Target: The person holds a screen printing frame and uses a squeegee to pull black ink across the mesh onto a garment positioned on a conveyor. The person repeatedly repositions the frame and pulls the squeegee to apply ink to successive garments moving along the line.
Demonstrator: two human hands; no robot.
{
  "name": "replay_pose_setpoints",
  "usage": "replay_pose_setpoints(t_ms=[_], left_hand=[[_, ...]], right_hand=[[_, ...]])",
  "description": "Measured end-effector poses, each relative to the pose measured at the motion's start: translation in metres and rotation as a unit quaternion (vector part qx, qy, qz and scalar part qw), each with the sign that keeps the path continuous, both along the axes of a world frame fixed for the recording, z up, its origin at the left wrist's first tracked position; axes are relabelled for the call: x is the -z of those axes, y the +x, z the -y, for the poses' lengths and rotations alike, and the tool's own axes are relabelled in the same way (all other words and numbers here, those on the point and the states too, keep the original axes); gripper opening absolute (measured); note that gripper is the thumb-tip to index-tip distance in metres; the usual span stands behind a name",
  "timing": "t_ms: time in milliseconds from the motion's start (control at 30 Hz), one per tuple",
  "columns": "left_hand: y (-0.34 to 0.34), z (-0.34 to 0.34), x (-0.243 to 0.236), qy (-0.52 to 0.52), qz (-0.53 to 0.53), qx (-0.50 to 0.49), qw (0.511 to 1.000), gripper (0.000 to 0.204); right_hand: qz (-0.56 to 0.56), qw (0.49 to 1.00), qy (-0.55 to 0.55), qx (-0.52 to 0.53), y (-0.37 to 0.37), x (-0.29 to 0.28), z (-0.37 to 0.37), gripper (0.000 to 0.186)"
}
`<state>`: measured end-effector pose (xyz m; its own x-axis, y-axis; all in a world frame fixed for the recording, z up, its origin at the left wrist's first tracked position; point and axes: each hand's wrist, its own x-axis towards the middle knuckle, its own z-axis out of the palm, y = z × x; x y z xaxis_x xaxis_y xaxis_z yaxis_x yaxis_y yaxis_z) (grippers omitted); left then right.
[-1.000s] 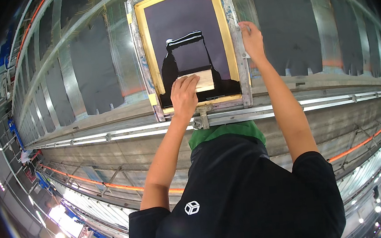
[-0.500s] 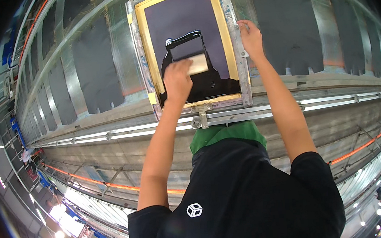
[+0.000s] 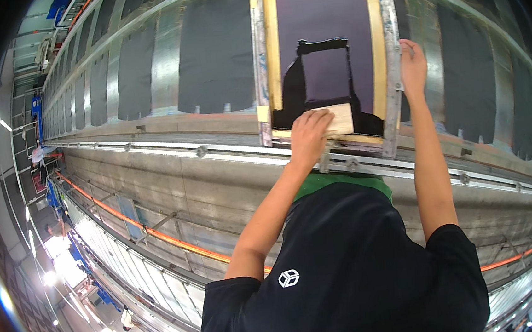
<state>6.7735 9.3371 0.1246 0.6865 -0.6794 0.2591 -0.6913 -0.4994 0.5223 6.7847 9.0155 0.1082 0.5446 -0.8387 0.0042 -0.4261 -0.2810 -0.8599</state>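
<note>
My left hand (image 3: 309,135) grips a squeegee with a pale wooden handle (image 3: 338,119), resting low on the screen near its front edge. The screen (image 3: 323,19) has purple mesh inside a worn metal frame with yellow borders (image 3: 375,42). Black ink (image 3: 294,84) lies pooled around the sides and bottom of a purple rectangle (image 3: 326,72) in the lower half. My right hand (image 3: 414,64) has curled fingertips on the frame's right side rail (image 3: 393,88); exactly what they grip is hard to make out.
A long table with dark grey fabric panels (image 3: 209,57) runs left and right, with a metal rail (image 3: 163,146) along its near edge. An orange tube (image 3: 177,237) runs along behind me. Small figures of people (image 3: 126,318) show at the far left.
Since half a second ago the squeegee in my left hand has come back toward me from mid-rectangle, baring more purple. My view has swung, so the screen appears further right.
</note>
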Motion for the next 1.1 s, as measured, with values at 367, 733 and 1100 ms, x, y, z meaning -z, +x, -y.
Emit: replay_pose_setpoints(t_ms=[367,733,1100], left_hand=[[0.162,-0.238,0.004,0.057,-0.002,-0.04,0.998,0.054],[0.17,-0.299,0.009,0.048,0.0,0.01,0.999,0.055],[0.315,-0.212,0.007,-0.007,0.027,-0.008,1.0,0.04]], right_hand=[[0.042,0.997,0.063,-0.016,0.153,0.029,-0.255,0.019],[-0.016,1.0,0.012,-0.004,0.179,0.045,-0.286,0.024],[-0.046,0.999,0.022,-0.009,0.182,0.04,-0.287,0.025]])
